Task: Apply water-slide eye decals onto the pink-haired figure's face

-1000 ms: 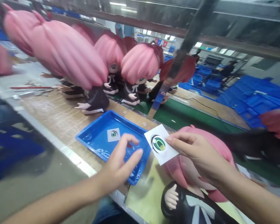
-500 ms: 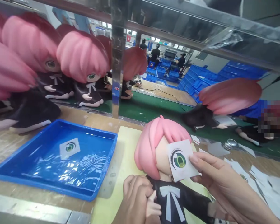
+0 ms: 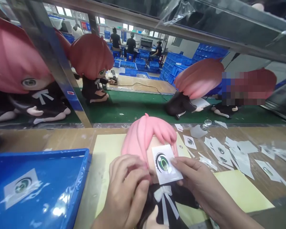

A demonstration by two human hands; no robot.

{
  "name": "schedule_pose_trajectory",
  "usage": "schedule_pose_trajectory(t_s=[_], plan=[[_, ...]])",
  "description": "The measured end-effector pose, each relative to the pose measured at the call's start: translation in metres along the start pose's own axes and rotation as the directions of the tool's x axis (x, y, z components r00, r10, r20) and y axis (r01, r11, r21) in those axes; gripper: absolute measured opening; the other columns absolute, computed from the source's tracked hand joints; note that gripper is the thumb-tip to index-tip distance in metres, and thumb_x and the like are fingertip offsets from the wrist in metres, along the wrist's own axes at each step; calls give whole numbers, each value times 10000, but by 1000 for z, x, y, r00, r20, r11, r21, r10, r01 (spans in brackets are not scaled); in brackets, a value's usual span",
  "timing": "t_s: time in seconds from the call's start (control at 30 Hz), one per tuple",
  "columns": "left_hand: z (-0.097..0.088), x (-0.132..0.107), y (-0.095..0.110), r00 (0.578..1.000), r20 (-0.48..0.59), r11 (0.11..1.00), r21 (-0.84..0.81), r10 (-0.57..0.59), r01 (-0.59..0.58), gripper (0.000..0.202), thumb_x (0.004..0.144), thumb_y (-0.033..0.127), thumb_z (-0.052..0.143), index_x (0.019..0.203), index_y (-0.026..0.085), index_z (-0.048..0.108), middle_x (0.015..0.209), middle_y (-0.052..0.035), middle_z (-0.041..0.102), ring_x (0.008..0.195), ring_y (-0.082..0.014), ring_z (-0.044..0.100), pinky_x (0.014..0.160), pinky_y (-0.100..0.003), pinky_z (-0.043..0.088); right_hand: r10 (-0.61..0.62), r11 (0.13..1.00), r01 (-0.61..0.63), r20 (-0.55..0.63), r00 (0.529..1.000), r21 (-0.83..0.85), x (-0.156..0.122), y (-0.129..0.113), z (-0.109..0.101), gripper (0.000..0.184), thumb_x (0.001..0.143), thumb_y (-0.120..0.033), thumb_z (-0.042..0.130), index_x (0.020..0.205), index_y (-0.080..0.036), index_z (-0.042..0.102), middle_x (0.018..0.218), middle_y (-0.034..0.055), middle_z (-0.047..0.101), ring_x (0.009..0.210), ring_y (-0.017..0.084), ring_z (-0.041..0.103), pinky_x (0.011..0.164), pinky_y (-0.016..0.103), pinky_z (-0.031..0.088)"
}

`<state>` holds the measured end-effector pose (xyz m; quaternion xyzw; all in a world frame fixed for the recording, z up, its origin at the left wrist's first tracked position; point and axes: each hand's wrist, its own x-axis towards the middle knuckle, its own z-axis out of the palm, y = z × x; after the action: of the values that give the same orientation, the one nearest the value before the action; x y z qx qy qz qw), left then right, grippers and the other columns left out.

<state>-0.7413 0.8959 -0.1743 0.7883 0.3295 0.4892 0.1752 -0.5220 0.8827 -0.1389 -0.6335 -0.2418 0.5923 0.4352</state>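
Observation:
A pink-haired figure [image 3: 143,133] in a black dress with a white bow lies face up in front of me. My right hand [image 3: 197,178] pinches the right edge of a white paper eye decal [image 3: 164,163], printed with a green eye, over the figure's face. Whether the decal touches the face, I cannot tell. My left hand [image 3: 128,184] is curled against the lower left side of the figure's head, its fingertips partly hidden. Under the figure lies a pale yellow sheet [image 3: 102,159].
At left stands a blue tray [image 3: 62,203] of water with another eye decal [image 3: 21,187] in it. Cut decal papers [image 3: 243,156] and a clear bottle [image 3: 200,129] are at right. Similar figures [image 3: 92,63] sit on the green belt [image 3: 133,108] behind a metal post [image 3: 50,57].
My left hand has gone from the figure's hand up to its head. My right hand keeps the decal before the face. The view has turned right.

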Motion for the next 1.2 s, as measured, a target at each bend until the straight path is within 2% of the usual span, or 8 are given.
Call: schedule_pose_trajectory(t_s=[0.07,0.17,0.3,0.37,0.47,0.67,1.2], plan=[[4,9,-4,995,26,983,154,94,-97,238,1003,124,508,1216,157,610,1328,-124,491,1284,-252,446,1087,-401,336,3,1000,-3,0,1000,10,-1,-1,1,704,495,-670,979,909,-130,795,874,107,667,720,130,503,549,179,415],[12,20,-8,984,93,946,273,154,-174,333,1014,254,560,1331,160,601,1453,-170,424,1368,-347,390,1127,-494,304,-17,1000,17,24,1000,7,-1,1,1,669,572,-674,950,931,-133,784,849,80,640,719,126,476,567,192,412],[18,26,-9,985,153,915,381,80,-133,403,1033,409,522,1358,189,615,1510,-199,381,1387,-407,339,1107,-570,290,-60,998,62,60,996,-30,1,1,3,568,724,-650,881,958,-148,758,863,66,638,721,123,469,559,194,389],[18,26,-10,986,159,902,414,58,-120,408,1038,417,504,1348,183,630,1508,-213,385,1378,-417,342,1089,-587,303,-67,996,71,63,996,-60,2,1,3,591,726,-670,869,969,-145,748,822,60,628,684,121,467,534,197,377],[18,26,-11,988,149,893,436,51,-112,408,1039,403,500,1354,179,631,1511,-224,379,1380,-421,344,1083,-598,320,-84,991,88,48,995,-105,5,-3,4,677,655,-733,874,959,-145,735,744,48,612,600,110,446,500,204,373],[20,27,-12,990,137,892,441,42,-99,421,1050,408,474,1385,183,594,1520,-218,341,1394,-410,339,1091,-598,332,-113,975,120,44,993,-188,9,-14,3,666,565,-763,892,750,-152,701,602,16,534,556,97,413,464,181,345],[23,34,-16,991,129,870,483,36,-94,488,1052,450,454,1459,193,532,1524,-221,331,1405,-411,367,1101,-577,354,-87,968,99,60,994,-231,7,-15,6,673,529,-789,859,696,-168,660,567,16,535,530,103,414,484,207,326]])
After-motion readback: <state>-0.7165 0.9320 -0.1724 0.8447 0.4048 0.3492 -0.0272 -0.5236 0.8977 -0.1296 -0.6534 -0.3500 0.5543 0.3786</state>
